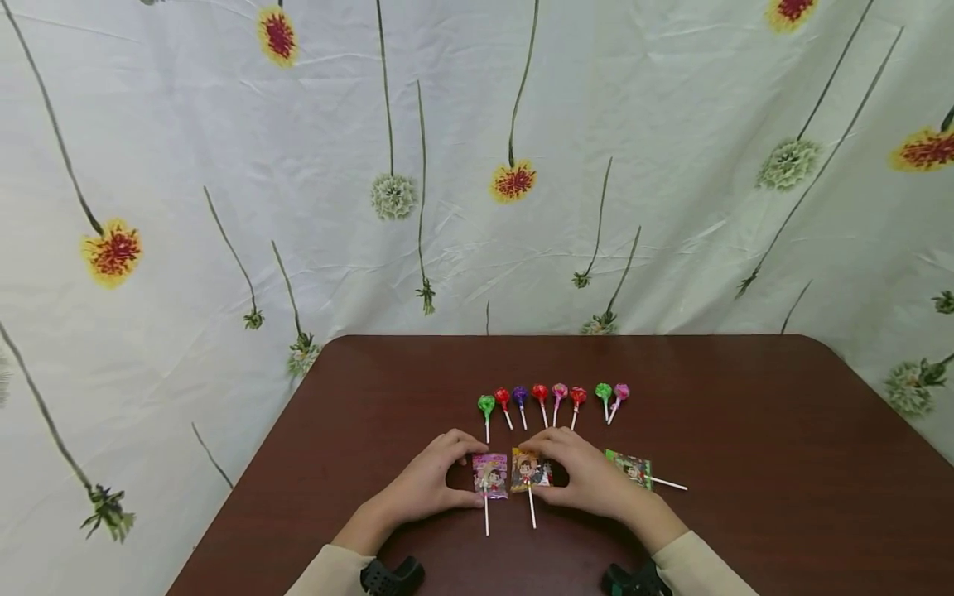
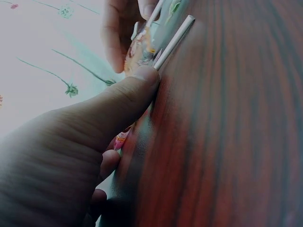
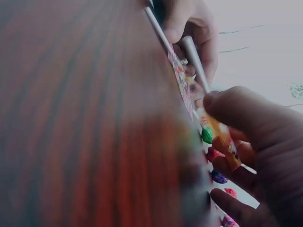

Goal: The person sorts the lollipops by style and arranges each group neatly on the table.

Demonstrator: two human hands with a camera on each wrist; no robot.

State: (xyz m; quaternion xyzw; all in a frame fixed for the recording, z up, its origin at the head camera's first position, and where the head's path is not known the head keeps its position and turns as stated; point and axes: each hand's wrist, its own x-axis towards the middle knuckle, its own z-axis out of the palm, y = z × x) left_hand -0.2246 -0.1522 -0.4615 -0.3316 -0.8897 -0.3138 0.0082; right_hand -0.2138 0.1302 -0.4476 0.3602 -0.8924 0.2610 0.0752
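Note:
A lollipop in a flat pink wrapper [image 1: 489,475] lies on the table, its white stick toward the person. My left hand [image 1: 426,480] holds that wrapper between thumb and fingers at its left side. Just right of it is a lollipop in a yellow-orange wrapper [image 1: 525,470], which my right hand [image 1: 585,473] pinches with the thumb low and the fingers at the top. In the right wrist view this yellow-orange wrapper [image 3: 218,130] looks raised off the table. A lollipop in a green wrapper [image 1: 633,469] lies beyond the right hand, partly hidden by it, stick pointing right.
Behind the hands, several ball lollipops form a row, from a green one [image 1: 486,404] at the left to a pink one [image 1: 621,391] at the right. The brown table [image 1: 745,430] has rounded far corners. A flowered cloth [image 1: 462,248] hangs behind it.

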